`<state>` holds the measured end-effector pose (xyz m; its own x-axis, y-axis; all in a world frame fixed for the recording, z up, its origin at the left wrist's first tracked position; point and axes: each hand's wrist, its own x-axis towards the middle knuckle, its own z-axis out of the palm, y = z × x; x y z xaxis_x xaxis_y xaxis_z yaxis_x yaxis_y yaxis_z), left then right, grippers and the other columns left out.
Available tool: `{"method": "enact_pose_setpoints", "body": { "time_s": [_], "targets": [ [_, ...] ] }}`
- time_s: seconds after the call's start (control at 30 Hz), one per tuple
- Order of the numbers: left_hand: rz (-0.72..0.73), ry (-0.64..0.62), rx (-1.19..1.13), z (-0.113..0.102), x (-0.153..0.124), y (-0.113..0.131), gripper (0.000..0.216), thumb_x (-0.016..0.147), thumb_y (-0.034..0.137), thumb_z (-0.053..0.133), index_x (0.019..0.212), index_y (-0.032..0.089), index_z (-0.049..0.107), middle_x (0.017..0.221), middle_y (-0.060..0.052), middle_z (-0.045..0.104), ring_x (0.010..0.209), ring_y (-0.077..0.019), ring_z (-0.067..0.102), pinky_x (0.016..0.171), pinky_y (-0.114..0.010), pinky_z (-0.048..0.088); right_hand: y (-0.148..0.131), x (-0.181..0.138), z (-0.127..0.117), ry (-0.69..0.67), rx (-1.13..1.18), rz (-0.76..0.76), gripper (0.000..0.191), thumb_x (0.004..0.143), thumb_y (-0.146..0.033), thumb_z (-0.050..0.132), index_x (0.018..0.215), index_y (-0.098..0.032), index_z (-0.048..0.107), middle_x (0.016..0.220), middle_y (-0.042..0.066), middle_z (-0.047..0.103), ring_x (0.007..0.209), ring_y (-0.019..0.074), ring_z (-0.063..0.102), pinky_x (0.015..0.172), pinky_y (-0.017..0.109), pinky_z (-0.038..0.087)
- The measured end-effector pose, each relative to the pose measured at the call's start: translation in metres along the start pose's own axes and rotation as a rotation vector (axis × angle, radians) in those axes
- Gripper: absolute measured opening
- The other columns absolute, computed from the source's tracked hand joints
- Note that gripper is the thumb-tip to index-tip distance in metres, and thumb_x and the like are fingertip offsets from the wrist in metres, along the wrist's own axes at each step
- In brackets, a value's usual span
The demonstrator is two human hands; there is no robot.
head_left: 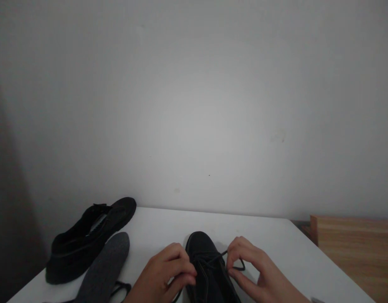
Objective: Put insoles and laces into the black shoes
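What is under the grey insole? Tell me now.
A black lace loops out from beneath the grey insole, which lies on the white table. Where the lace runs under it is covered.

Near shoe (206, 269): black upper, cloth-like, matt, fine nap.
Lace (236, 265): thin black cord, woven look, matt.
Far shoe (86, 240): same black matt fabric, slightly fuzzy; paler grey lining inside.
Insole (105, 265): grey, felt-like, matt, fine-grained.
Table top (275, 244): white, smooth, faint satin sheen; laminate or paint, cannot tell.
Wall (194, 105): plain, matt, painted look.
Board (354, 244): pale wood, visible grain, dull finish.
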<state>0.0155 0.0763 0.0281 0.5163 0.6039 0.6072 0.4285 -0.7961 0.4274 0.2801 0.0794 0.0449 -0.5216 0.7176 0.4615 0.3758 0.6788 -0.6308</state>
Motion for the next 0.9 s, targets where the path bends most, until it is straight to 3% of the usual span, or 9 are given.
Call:
{"method": "enact_pose_setpoints", "body": {
  "time_s": [0.13,0.27,0.43,0.53,0.7,0.8,0.9],
  "targets": [
    [-0.031,-0.065,0.023,-0.006,0.0,0.005,0.019,0.098,0.022,0.053,0.091,0.02,0.07,0.085,-0.003,0.063,0.076,-0.0136,0.061,0.067,-0.018,0.045,-0.002,0.0,-0.001,-0.013,-0.031,0.019,0.011,0.092,-0.015,0.053,0.083,-0.021,0.057,0.087,0.001,0.056,0.086,0.0181,0.054,0.076,0.031,0.042],
    [-0.063,-0.044,-0.012,-0.006,0.0,0.006,0.014,0.093,0.014,0.059,0.096,0.023,0.069,0.086,-0.001,0.065,0.077,-0.0121,0.062,0.069,-0.016,0.045,0.0,-0.001,0.0,-0.02,-0.024,0.037,0.011,0.092,-0.014,0.053,0.084,-0.022,0.056,0.087,0.001,0.056,0.083,0.0167,0.053,0.073,0.029,0.041],
    [-0.171,0.003,-0.021,0.002,0.0,0.006,0.014,0.078,0.005,0.072,0.079,0.019,0.067,0.073,0.003,0.067,0.067,-0.0112,0.062,0.063,-0.015,0.045,0.0,0.0,0.002,-0.023,-0.035,0.061,0.012,0.093,-0.016,0.053,0.083,-0.021,0.057,0.084,0.001,0.056,0.078,0.0158,0.052,0.069,0.027,0.041],
    [-0.256,0.012,-0.011,0.006,0.001,0.004,0.015,0.075,0.009,0.078,0.073,0.018,0.067,0.069,0.003,0.066,0.064,-0.0115,0.061,0.061,-0.016,0.044,0.0,0.0,0.002,-0.02,-0.018,0.062,0.014,0.094,-0.019,0.052,0.081,-0.021,0.058,0.082,0.001,0.057,0.076,0.016,0.055,0.068,0.027,0.043],
    [-0.131,0.046,0.003,0.005,0.002,0.001,0.013,0.079,0.019,0.079,0.071,0.018,0.068,0.067,0.001,0.065,0.066,-0.0134,0.061,0.06,-0.018,0.044,-0.003,-0.003,0.001,-0.027,-0.041,0.101,0.014,0.093,-0.023,0.054,0.08,-0.02,0.059,0.079,0.002,0.062,0.076,0.0162,0.06,0.07,0.026,0.046],
    [-0.028,-0.003,-0.049,-0.003,0.003,0.004,0.008,0.089,0.019,0.067,0.082,0.02,0.07,0.075,-0.002,0.07,0.072,-0.0143,0.064,0.066,-0.019,0.046,-0.012,-0.005,-0.002,-0.032,-0.105,0.114,0.011,0.093,-0.024,0.053,0.086,-0.02,0.06,0.081,0.002,0.064,0.078,0.0168,0.061,0.073,0.027,0.048],
    [0.05,-0.044,-0.064,-0.012,0.001,0.008,0.015,0.092,0.012,0.059,0.094,0.022,0.07,0.085,-0.003,0.073,0.08,-0.0147,0.066,0.073,-0.02,0.048,-0.02,-0.005,-0.004,-0.085,-0.167,0.102,0.011,0.09,-0.027,0.056,0.098,-0.02,0.06,0.088,0.004,0.066,0.081,0.0189,0.062,0.076,0.03,0.05]
  ]
}}
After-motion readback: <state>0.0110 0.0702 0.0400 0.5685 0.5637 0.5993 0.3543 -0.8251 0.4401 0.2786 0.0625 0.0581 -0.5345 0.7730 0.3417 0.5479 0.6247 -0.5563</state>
